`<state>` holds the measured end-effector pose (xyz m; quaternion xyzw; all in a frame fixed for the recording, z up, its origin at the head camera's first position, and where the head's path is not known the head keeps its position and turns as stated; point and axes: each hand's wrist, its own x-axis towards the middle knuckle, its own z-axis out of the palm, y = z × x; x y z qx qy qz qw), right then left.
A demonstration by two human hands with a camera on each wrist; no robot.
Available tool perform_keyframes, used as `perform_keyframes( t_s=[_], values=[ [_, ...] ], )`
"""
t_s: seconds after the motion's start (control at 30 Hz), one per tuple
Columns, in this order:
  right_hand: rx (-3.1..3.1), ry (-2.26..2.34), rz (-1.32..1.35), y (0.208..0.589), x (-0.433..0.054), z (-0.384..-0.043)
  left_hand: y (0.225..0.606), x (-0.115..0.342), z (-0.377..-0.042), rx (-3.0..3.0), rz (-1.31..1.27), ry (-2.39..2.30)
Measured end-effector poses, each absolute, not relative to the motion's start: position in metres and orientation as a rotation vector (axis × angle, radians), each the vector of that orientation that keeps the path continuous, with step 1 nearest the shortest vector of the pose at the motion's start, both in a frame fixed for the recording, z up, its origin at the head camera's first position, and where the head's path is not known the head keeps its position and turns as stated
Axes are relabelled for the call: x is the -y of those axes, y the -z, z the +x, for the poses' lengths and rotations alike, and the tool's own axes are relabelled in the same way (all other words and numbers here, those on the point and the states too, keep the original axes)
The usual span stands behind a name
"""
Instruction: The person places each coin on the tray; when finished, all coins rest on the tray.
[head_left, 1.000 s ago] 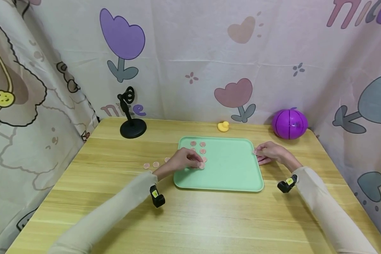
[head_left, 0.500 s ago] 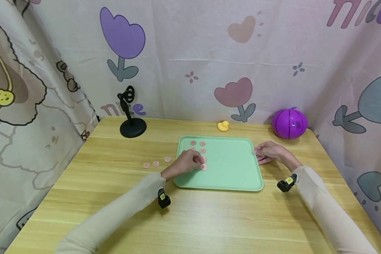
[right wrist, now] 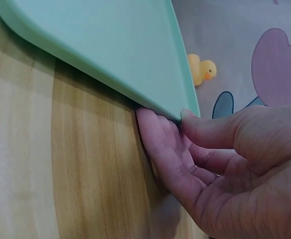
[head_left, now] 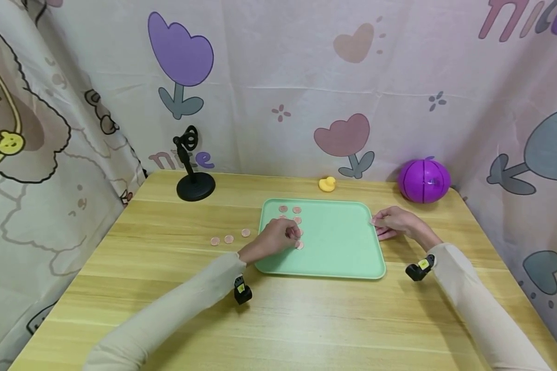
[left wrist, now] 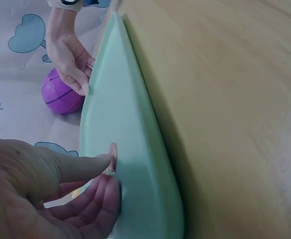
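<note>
My left hand [head_left: 278, 237] is over the left part of a mint-green tray [head_left: 336, 242]. Its thumb and curled fingers pinch at a copper-coloured coin [left wrist: 112, 157], which lies low against the tray surface. Further coins, such as this coin [head_left: 297, 210], form two short columns near the tray's far left corner; the hand partly hides them. At the tray's right edge my right hand [head_left: 394, 222] grips the rim. In the right wrist view, its thumb [right wrist: 205, 129] presses on the rim and its fingers [right wrist: 158, 142] reach beneath.
Left of the tray, 3 more coins [head_left: 229, 239] lie on the wooden table [head_left: 306, 319]. A black stand [head_left: 195, 186] is at the back left. Behind the tray sit a yellow rubber duck [head_left: 327, 184] and a purple ball [head_left: 424, 180]; a printed curtain [head_left: 250, 62] hangs behind.
My left hand has shifted slightly right, and the coin at its fingertips has moved a little right and nearer. The right hand has stayed on the tray rim.
</note>
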<state>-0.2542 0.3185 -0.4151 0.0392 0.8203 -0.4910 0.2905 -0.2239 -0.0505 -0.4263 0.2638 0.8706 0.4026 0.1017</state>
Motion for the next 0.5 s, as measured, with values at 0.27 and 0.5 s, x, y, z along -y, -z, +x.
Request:
perform_keyframes(
  t_s=[0.27,0.5],
  values=[
    [-2.186,1.308,0.088,0.414,-0.320,-0.254,0.415,0.064,-0.231,-2.626,0.806,-1.202],
    [-2.179,1.317,0.068,0.412,-0.318,-0.252,0.412,0.088,-0.241,-2.617,0.740,-1.320]
  ],
)
